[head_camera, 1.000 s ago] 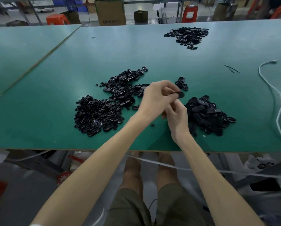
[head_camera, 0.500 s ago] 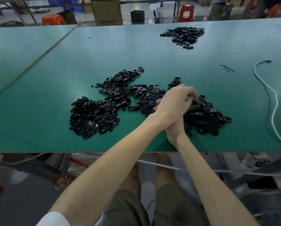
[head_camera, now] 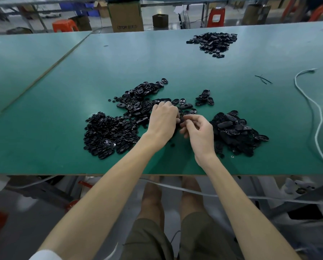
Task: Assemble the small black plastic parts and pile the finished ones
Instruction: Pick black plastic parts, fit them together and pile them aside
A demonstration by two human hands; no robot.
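- Both hands meet at the middle of the head view: my left hand (head_camera: 163, 121) and right hand (head_camera: 200, 132) pinch one small black part (head_camera: 181, 121) between their fingertips, over the table (head_camera: 63, 91), I judge so the pieces can be pressed together.
- Three heaps ring them within easy reach: tiny pieces (head_camera: 108, 134) at 8 o'clock, oval shells (head_camera: 138, 102) at 11, and the right heap (head_camera: 235, 132) at 3, likely the finished ones.
- A far heap (head_camera: 213, 41) sits at 1 o'clock, well apart.
- No tray or bin holds anything; the parts lie loose. The cardboard box (head_camera: 126, 14) beyond the table hides its contents.
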